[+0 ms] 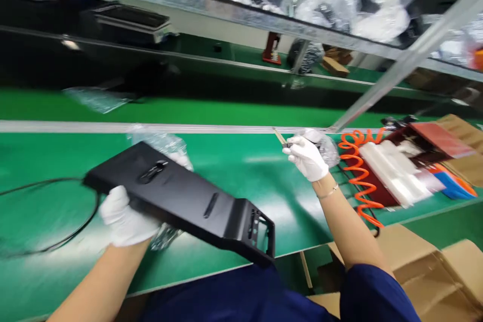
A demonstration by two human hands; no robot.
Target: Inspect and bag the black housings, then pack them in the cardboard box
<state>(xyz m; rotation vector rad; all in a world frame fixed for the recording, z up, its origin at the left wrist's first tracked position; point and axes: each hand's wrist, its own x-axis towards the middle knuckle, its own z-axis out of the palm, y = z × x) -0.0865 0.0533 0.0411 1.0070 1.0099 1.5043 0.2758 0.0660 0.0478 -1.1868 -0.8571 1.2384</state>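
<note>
My left hand [128, 219] is closed around the near edge of a long black plastic housing [188, 198], which is tilted above the green bench. White glove fingers show past its far edge. An oval opening, a slot and an open frame at the right end mark the housing. A black cable [88, 221] trails beside its left end. Clear plastic film [158, 138] lies behind and partly under it. My right hand [307, 156], also white-gloved, pinches thin pointed tweezers [279, 137], their tips up and left, apart from the housing. A crumpled clear bag [328, 148] is just behind that hand.
An orange coiled hose [356, 176] runs along the right, next to white rolls [396, 173] and a dark red box [433, 138]. Cardboard boxes [422, 271] stand below the bench edge. A metal shelf [234, 7] with bagged parts crosses overhead; its slanted post [396, 70] meets the bench.
</note>
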